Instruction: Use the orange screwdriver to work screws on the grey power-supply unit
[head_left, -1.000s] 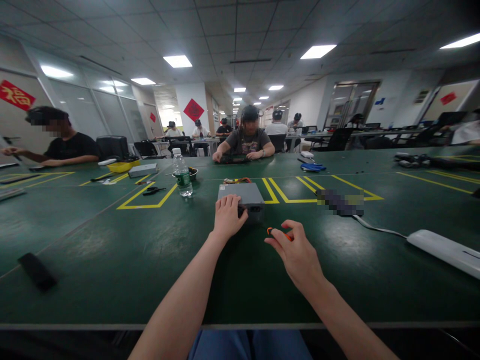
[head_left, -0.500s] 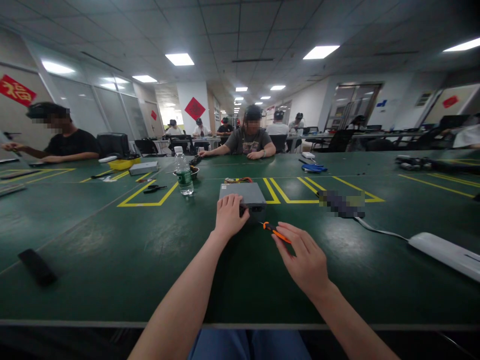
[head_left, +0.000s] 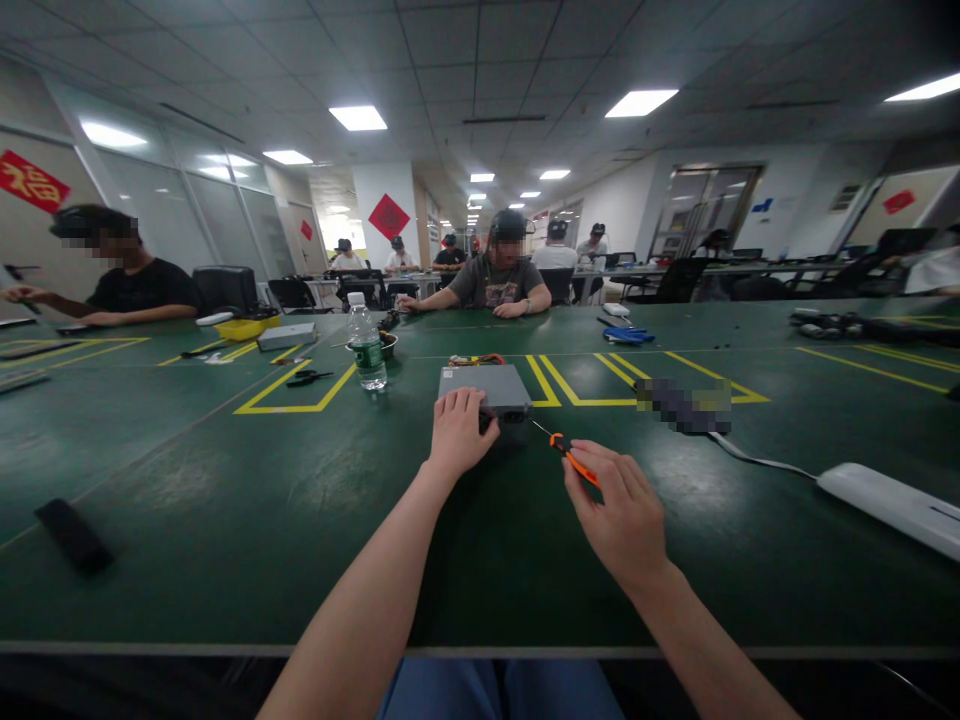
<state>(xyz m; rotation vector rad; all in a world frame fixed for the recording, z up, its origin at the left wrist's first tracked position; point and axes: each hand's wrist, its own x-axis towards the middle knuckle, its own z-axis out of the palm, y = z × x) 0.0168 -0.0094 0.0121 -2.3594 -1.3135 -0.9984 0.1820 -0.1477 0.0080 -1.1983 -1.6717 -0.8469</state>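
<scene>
Orange screwdriver [head_left: 566, 454] pinched, right hand [head_left: 622, 515] seemed to aim, needing care; left hand [head_left: 454, 432] held a box [head_left: 501, 383] in from the surface's [head_left: 187, 590] near edge.

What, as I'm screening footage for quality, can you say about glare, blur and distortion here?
Head view: ceiling lights blow out white; pale glare patches mark the green table; the screwdriver is distinct. In the head view's lower left, the black object looks soft; toward its edges, things look stretched.

Room lies between metal box [head_left: 493, 380] and dark object [head_left: 679, 408]; bottle [head_left: 368, 352] stands left.
</scene>
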